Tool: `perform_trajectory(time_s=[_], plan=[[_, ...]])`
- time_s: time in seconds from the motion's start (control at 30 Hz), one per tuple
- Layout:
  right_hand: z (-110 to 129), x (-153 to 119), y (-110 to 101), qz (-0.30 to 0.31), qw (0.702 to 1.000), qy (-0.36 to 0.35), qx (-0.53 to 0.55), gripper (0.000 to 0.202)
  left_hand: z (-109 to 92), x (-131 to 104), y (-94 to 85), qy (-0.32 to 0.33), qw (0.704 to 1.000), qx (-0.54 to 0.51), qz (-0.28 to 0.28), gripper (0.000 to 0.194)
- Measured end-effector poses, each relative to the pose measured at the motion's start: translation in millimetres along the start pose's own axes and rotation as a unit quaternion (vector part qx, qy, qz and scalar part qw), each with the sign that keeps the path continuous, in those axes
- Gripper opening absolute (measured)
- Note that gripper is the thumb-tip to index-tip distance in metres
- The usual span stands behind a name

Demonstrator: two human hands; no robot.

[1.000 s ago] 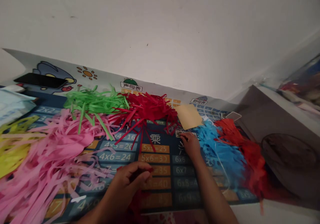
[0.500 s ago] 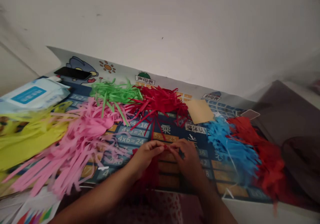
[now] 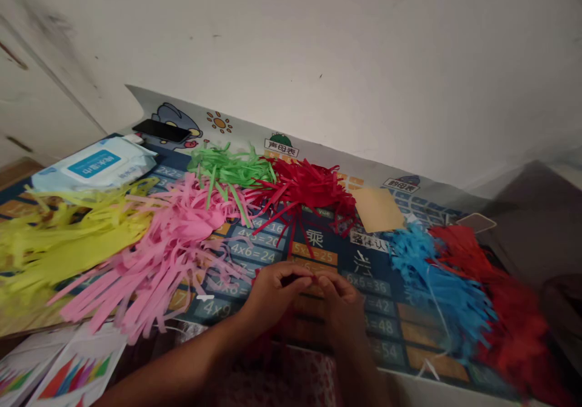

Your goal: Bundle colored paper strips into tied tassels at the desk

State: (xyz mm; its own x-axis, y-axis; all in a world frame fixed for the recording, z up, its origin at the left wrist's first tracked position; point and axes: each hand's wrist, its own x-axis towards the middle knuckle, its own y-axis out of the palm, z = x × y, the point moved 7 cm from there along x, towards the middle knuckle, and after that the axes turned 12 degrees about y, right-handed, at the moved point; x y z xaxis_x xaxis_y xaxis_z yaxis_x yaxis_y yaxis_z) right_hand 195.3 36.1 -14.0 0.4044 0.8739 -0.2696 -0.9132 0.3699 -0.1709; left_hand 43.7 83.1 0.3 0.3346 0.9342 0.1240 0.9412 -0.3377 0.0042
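Above the near middle of the table, my left hand (image 3: 275, 295) and my right hand (image 3: 343, 304) meet fingertip to fingertip. Both are closed in a pinch on a small end of red tissue paper (image 3: 313, 279). More of this red paper hangs dimly below my left hand, mostly hidden by the hand and forearm. Just beyond my fingers lies a bunch of red fringed paper (image 3: 309, 185), its strips spreading toward me. Pink fringed paper (image 3: 182, 231) lies left of my hands, and blue fringed paper (image 3: 436, 279) to the right.
Green fringe (image 3: 234, 167), yellow fringe (image 3: 91, 234) and another red fringe (image 3: 504, 298) cover parts of the printed table mat (image 3: 277, 243). A wipes pack (image 3: 95, 164) and a phone (image 3: 161, 131) lie back left. A tan paper square (image 3: 378, 208) is right of centre. The wall stands behind.
The view has turned a little left, so the table things sit further right in the picture. My hands have drawn closer together, still pinching the red paper.
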Motion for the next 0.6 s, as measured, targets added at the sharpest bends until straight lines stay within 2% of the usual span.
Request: perform_trajectory(time_s=[0.1,0.23,0.4,0.6], plan=[[-14,-5,5,-0.040,0.992,0.079,0.095,0.028,-6,0,-2.4,0.023,0.998,0.049,-0.010,0.011],[-15,-9,7,-0.063,0.988,0.093,0.105,0.027,-10,-1,-2.8,0.046,0.995,0.084,-0.007,0.010],[-16,-8,5,-0.054,0.992,0.066,0.090,0.024,-15,0,-1.2,0.076,0.991,0.110,0.004,0.010],[-11,-12,-2,-0.064,0.997,-0.033,-0.003,0.019,-24,-1,-0.1,0.124,0.973,0.192,-0.005,0.008]])
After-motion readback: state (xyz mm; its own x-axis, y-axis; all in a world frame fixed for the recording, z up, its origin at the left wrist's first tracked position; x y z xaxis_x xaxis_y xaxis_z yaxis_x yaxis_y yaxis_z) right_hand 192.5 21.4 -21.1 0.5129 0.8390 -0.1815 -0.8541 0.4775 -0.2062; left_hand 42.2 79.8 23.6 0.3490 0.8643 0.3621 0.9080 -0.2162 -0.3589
